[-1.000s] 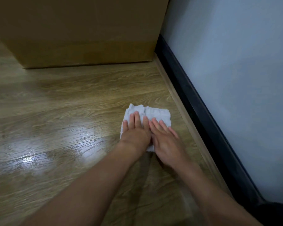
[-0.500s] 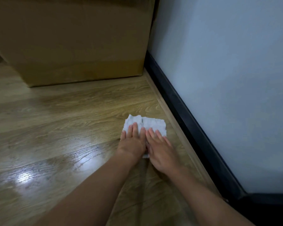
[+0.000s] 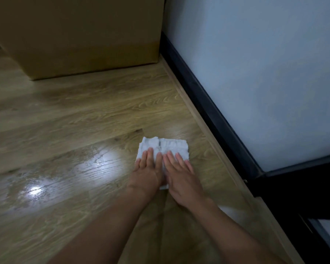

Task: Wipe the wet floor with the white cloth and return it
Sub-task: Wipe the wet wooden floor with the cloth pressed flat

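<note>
Low in the centre of the frame, your left hand (image 3: 148,172) and right hand (image 3: 181,178) lie side by side, fingers straight and flat, pressing the folded white cloth (image 3: 170,145) onto the wooden floor (image 3: 103,111). The cloth sits just right of centre, near the black skirting (image 3: 208,103). To its left a glossy wet patch (image 3: 65,174) shows, so the wiping looks only part done, and the cloth is not yet returned. A cardboard box (image 3: 84,35) stands at upper left.

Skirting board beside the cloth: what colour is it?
The skirting board is black, best seen in the head view.
</note>
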Tool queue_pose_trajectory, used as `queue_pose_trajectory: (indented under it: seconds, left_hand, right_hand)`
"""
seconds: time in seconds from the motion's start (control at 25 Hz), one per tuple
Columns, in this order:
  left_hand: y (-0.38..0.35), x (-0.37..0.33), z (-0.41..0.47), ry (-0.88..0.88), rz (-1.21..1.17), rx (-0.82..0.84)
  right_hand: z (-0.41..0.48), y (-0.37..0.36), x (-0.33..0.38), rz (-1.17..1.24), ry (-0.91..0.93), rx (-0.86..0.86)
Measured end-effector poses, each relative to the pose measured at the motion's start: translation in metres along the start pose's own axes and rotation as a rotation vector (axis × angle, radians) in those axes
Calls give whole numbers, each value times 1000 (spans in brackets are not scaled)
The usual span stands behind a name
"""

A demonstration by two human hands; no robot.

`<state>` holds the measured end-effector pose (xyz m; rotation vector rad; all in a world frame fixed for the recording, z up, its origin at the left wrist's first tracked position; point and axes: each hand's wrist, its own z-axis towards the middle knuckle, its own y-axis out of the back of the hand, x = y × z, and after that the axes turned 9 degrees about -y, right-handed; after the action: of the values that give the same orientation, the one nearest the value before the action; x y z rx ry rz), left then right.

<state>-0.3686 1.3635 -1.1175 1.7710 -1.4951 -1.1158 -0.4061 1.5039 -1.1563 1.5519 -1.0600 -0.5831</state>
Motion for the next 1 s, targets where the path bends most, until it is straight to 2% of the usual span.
queue_pose_trajectory:
  seconds: [0.08,0.24,0.4,0.52,0.64,0.76,0.88,0.96,1.0]
  left_hand:
    - [15,10,23,44,-34,-5]
    - [27,17,51,118,-75,-16]
    - [-23,-1,-6,21,-1,-89]
    - [-57,-11,-52,-28,68,-109]
    - [-40,11,-30,14,82,-131]
    - [5,35,-6,72,39,-9]
    - [0,26,-17,117,21,30]
    - [-25,13,-39,52,129,-58]
    - [-37,8,-49,-71,206,-133]
  right_hand:
    - [31,8,6,-21,-21,13]
    - [67,29,11,-12,-27,148]
    - [-29,-3,6,57,43,29]
    - [-78,-28,14,67,20,32]
    - [-24,-22,17,45,31,-18]
    - [38,-1,28,42,30,47]
    - [31,2,35,17,13,63]
    - [-14,-11,26,44,24,-3]
    - [-43,-17,19,44,16,-41]
